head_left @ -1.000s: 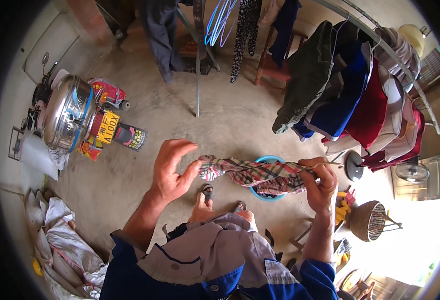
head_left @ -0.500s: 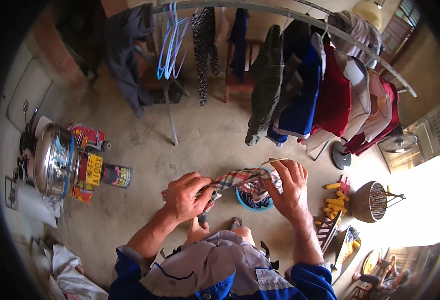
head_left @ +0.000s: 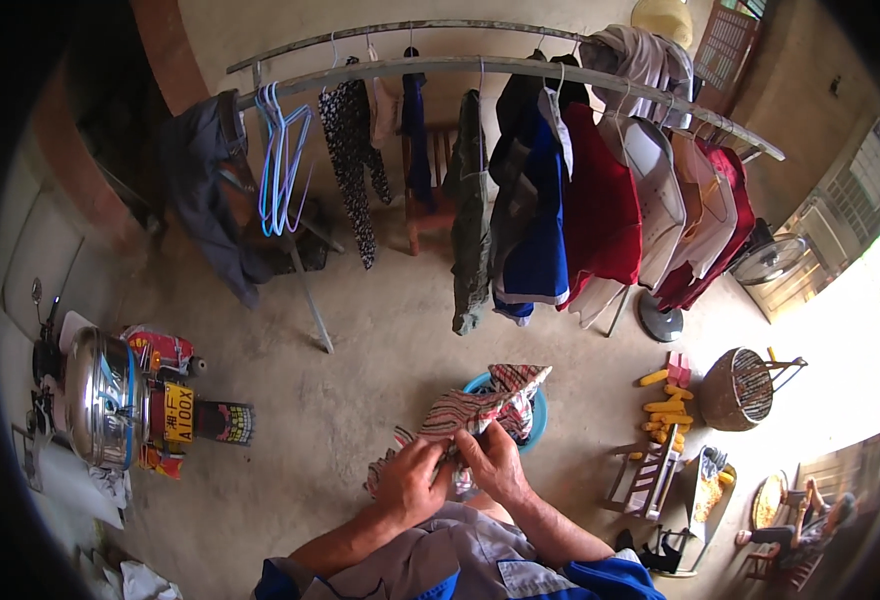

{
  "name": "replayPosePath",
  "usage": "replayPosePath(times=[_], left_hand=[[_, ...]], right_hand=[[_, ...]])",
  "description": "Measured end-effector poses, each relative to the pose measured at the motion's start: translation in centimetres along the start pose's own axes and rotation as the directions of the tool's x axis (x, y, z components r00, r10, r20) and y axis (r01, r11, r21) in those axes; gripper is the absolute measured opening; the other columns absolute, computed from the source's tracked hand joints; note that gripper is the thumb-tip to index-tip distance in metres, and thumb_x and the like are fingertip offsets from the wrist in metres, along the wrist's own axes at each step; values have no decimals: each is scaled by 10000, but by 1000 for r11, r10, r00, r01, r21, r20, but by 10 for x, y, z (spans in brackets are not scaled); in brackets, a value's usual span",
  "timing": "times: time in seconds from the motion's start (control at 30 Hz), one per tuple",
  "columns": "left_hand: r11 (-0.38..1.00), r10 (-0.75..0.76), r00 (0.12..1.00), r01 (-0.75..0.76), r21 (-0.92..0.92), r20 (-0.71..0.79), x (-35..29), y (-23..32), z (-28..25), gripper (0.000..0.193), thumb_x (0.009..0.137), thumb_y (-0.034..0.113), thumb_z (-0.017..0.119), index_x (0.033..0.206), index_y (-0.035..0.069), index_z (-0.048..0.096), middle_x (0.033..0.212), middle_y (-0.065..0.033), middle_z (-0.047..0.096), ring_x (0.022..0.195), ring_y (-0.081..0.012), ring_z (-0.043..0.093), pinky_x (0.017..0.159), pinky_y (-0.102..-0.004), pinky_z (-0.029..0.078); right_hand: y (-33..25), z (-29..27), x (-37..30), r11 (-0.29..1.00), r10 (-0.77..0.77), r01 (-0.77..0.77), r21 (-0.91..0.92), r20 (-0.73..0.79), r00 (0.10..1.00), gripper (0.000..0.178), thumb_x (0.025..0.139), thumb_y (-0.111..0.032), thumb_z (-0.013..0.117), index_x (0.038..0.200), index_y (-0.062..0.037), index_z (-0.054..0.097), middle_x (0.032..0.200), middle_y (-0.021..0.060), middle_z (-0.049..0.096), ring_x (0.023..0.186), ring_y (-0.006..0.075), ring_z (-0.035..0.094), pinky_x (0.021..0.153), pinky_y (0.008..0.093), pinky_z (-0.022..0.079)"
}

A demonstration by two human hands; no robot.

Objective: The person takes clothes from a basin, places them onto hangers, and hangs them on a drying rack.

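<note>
Head view, looking down: both hands meet low in the centre, left hand [head_left: 412,482] and right hand [head_left: 495,462] side by side, touching, each grip closed and pinching the near end of a striped patterned cloth [head_left: 480,405]. Cloth is bunched, runs from the hands up and away to the far right, its far end draping over a blue basin [head_left: 537,412] on the concrete floor [head_left: 360,400]. Basin mostly hidden by the cloth, only rim shows. Far side: metal clothes rail [head_left: 480,68] arcs left to right, hung with a dark jacket [head_left: 210,200], empty blue hangers [head_left: 280,160], spotted dark garment [head_left: 350,160], olive trousers [head_left: 470,220], blue top [head_left: 535,230], red shirt [head_left: 600,200], pale and dark red pieces further right. Left: shiny steel pot [head_left: 100,395] with coloured packets and a yellow plate beside it. Right: woven basket [head_left: 740,385], yellow corn cobs [head_left: 665,405] on the floor, small wooden stool [head_left: 645,475] near them, standing fan [head_left: 765,262] far right. Person's grey and blue clothing fills the near edge.
</note>
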State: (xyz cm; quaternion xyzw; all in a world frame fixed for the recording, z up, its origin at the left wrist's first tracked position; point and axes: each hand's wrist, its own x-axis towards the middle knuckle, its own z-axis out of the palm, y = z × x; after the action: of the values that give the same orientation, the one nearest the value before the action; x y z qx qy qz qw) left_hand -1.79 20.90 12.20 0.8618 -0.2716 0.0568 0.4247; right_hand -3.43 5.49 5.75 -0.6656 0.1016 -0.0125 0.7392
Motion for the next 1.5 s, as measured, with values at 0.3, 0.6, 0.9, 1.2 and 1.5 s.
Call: replayPosePath(times=[0.3,0.6,0.9,1.2,1.5], left_hand=[[987,-18,957,65,-150,291,28,11,10,426,853,195,722,1206,-2,589,1099,-150,602,956,-277,637,795,-364,530],[961,-78,997,82,-264,28,146,-43,10,294,903,168,686,1119,-19,618,863,-73,679,774,-112,635,700,-267,527],[972,-8,981,-38,-232,-194,343,-88,15,362,885,298,679,1019,-32,613,759,-96,672,710,-198,655,652,-331,513],[985,-168,963,153,-85,-213,487,-103,26,425,862,340,615,1103,-10,627,903,-178,693,902,-336,665,783,-425,517],[767,-252,878,-77,-638,-408,508,-187,19,123,885,184,631,870,63,641,639,5,533,486,-89,474,439,-243,366]], right_hand=[[-15,-60,-5,992,11,7,124,-143,990,144,912,-71,623,1016,20,585,901,57,660,813,117,606,723,263,502],[-45,-136,-14,988,-58,78,137,-145,988,216,919,15,542,1136,27,546,950,49,627,839,114,615,750,263,514],[-52,-147,-21,987,-69,16,-158,-334,940,191,888,-33,587,1071,24,595,864,7,632,728,37,540,627,206,453],[-63,-103,-10,987,-54,-39,-157,-551,833,180,863,25,569,1042,22,588,880,22,633,755,74,556,674,237,465],[-56,-105,6,977,-32,-109,-184,-629,776,204,851,33,556,1051,15,586,868,11,619,747,73,536,667,227,445]])
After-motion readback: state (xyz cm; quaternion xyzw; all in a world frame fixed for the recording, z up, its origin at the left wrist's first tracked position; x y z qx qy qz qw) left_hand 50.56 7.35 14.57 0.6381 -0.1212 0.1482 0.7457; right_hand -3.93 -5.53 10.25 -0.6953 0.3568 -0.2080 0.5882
